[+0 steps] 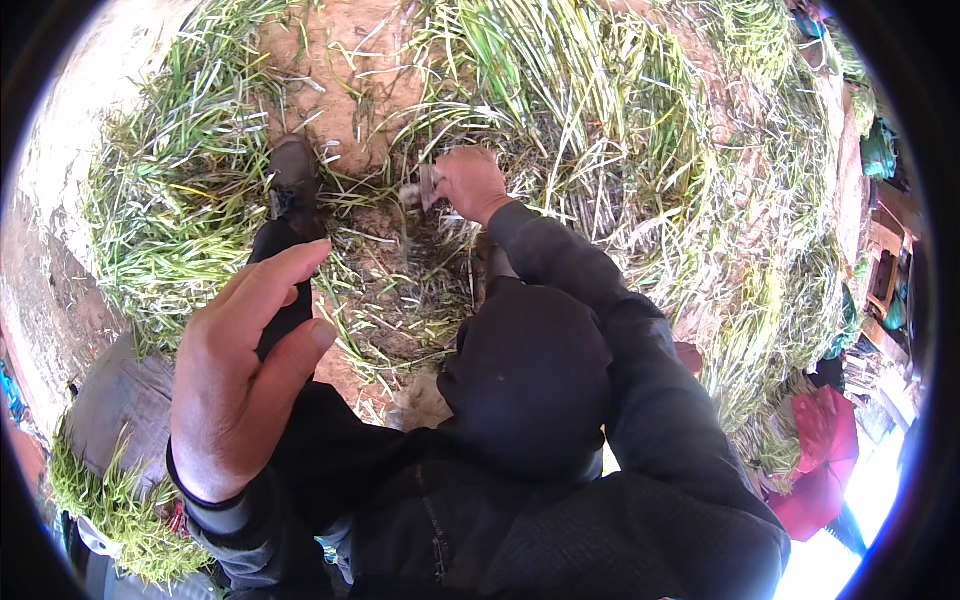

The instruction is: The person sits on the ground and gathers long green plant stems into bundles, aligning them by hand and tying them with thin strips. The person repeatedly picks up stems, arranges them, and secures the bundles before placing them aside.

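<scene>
My left hand (244, 352) is raised at the left, above my thigh. Its fingers lie together, the thumb stands apart, and nothing is in it. Farther out, my right hand (474, 180) is closed on a small pale, pinkish thing (430, 187); blur hides exactly what it is. Just beneath that hand is a patch of dark soil and dry leaf scraps (431, 259). Beyond it, long green-stalked plants (555, 82) lie in a thick heap, reaching round to the right. My boot (294, 176) rests on the ground left of the right hand.
A heap of green leaves (180, 210) lies left of the boot. Reddish bare ground (341, 82) shows between the heaps. My bent knee (529, 375) rises in the middle. A grey sack (124, 412) is at lower left, a red umbrella (821, 465) at lower right.
</scene>
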The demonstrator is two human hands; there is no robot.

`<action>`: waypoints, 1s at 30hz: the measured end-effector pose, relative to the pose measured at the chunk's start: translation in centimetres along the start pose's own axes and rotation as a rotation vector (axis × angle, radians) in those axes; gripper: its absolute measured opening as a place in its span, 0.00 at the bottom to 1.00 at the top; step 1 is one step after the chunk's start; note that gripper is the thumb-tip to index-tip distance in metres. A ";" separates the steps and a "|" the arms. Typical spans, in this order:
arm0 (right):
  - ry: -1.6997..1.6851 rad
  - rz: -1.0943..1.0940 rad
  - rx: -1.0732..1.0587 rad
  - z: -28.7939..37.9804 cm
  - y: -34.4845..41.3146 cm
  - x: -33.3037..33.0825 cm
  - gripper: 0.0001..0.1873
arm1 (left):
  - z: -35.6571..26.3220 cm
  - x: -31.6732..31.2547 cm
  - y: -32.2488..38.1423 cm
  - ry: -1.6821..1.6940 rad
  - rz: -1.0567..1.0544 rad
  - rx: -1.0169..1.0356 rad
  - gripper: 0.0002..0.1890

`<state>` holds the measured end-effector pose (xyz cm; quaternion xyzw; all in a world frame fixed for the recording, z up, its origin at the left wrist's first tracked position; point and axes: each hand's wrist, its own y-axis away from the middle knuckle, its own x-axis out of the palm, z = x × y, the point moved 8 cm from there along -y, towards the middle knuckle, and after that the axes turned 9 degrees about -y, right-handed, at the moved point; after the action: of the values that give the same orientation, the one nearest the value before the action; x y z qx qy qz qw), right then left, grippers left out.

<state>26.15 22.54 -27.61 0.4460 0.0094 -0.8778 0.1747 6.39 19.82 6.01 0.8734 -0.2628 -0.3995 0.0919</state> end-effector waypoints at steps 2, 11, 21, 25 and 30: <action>-0.099 -0.097 0.118 -0.4 -0.5 -1.7 0.10 | -0.1 -0.2 0.1 -0.018 -0.009 0.023 0.25; -0.371 -0.203 0.299 3.0 -2.5 -8.2 0.09 | 0.1 -0.7 0.5 0.011 -0.038 -0.010 0.26; -0.589 -0.183 -0.213 13.5 -3.0 -7.1 0.08 | -0.5 0.2 -0.8 0.047 0.023 -0.077 0.27; -0.602 0.039 -0.266 12.2 -2.6 -3.0 0.11 | -0.8 -0.6 -0.8 -0.011 -0.005 -0.087 0.27; -0.231 -0.188 -0.304 6.4 -0.1 -6.9 0.20 | 0.0 -1.9 -0.7 0.007 0.024 -0.169 0.28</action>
<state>24.89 23.59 -18.40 0.3081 0.1631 -0.9240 0.1571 5.69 21.46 6.99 0.8608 -0.2384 -0.4159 0.1710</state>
